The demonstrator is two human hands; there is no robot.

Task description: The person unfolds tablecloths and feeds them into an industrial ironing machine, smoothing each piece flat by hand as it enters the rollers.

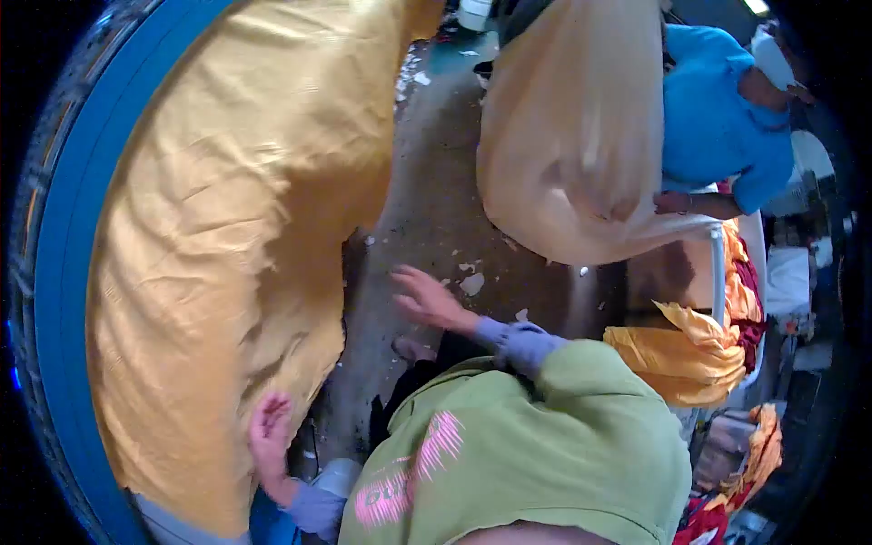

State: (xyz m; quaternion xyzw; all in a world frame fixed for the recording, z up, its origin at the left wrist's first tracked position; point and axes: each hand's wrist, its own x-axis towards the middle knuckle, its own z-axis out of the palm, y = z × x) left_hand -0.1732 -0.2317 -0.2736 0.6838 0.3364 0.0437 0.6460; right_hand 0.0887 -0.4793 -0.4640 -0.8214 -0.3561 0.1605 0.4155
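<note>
A broad sheet of yellow-orange fabric (200,263) drapes over the blue-edged surface on the left and hangs down with creases. At its lower edge is my left hand (272,438), fingers curled in against the cloth, which they appear to hold. My right hand (434,301) is stretched out over the floor, to the right of the fabric's hanging edge. Its fingers are apart and nothing is in them.
A co-worker in a blue shirt (718,118) stands at the upper right beside a large pale hanging cloth (572,136). Orange cloth (677,359) hangs over a metal-framed cart (718,272) on the right. White scraps (472,283) litter the floor.
</note>
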